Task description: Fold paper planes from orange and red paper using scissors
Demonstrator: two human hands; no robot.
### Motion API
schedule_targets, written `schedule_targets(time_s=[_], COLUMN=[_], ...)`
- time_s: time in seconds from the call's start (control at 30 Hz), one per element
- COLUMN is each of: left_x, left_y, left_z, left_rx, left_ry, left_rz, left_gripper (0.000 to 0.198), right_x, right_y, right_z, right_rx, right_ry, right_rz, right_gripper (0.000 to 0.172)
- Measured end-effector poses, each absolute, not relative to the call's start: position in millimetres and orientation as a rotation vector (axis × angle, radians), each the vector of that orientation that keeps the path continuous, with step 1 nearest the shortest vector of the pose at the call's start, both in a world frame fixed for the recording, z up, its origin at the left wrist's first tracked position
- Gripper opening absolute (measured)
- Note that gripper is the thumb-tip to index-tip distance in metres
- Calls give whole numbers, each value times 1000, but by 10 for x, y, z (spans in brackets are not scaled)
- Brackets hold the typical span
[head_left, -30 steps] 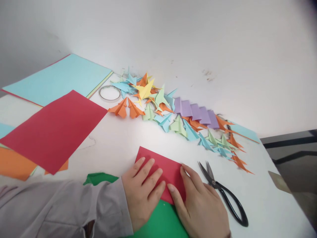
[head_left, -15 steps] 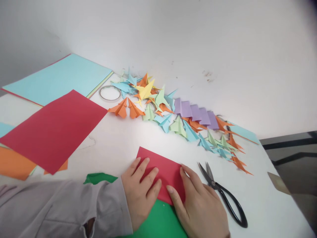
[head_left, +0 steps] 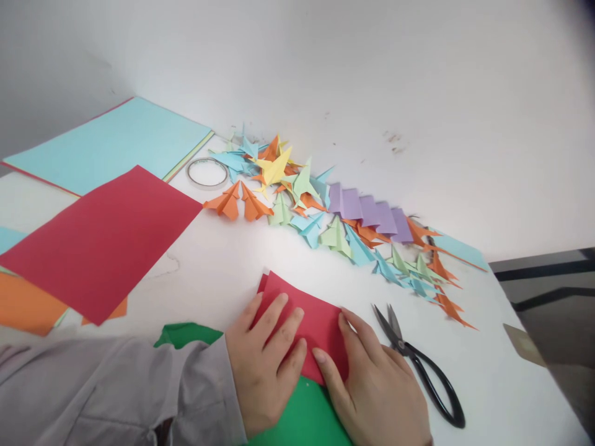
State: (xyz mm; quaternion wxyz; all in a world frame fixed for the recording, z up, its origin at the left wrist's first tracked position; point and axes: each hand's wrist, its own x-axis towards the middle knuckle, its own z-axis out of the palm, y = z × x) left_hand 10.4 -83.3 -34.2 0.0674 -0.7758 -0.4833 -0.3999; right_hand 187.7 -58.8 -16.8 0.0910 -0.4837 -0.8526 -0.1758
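Observation:
A folded piece of red paper (head_left: 310, 311) lies at the front of the white table, partly on a green sheet (head_left: 312, 416). At its upper left corner two layers show, slightly offset from each other. My left hand (head_left: 268, 365) rests on its left part, fingers spread and lying flat. Its right end is held by my right hand (head_left: 372, 378), with the thumb on top and the index finger along the edge; the other fingers are mostly hidden. Black-handled scissors (head_left: 411, 356) lie just right of my right hand, blades partly apart.
A large red sheet (head_left: 105, 238) and a light blue sheet on a stack (head_left: 116, 145) lie at the left. Beside them is a tape roll (head_left: 207, 173). Folded paper shapes (head_left: 274, 167) and purple folded pieces (head_left: 369, 214) run along the wall (head_left: 325, 68).
The red paper's top layer has slid right at its left end, exposing a strip of the layer beneath. My left hand's fingers have shifted slightly right; my right hand stays in place.

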Motion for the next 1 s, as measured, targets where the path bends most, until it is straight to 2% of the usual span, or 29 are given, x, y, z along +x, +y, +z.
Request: schedule_targets(time_s=[0.5,1.0], left_x=[111,135], left_y=[-881,-868], left_z=[-438,-466], left_rx=[-2388,-2321], left_ry=[-1489,-1538], left_rz=[-1058,-1195], left_gripper=[15,15], right_x=[1881,1872], right_y=[-585,-583], right_z=[-163,-150], right_rx=[-1407,-1419], right_ry=[-2535,-2538], right_rz=[-514,-512], right_gripper=[61,62])
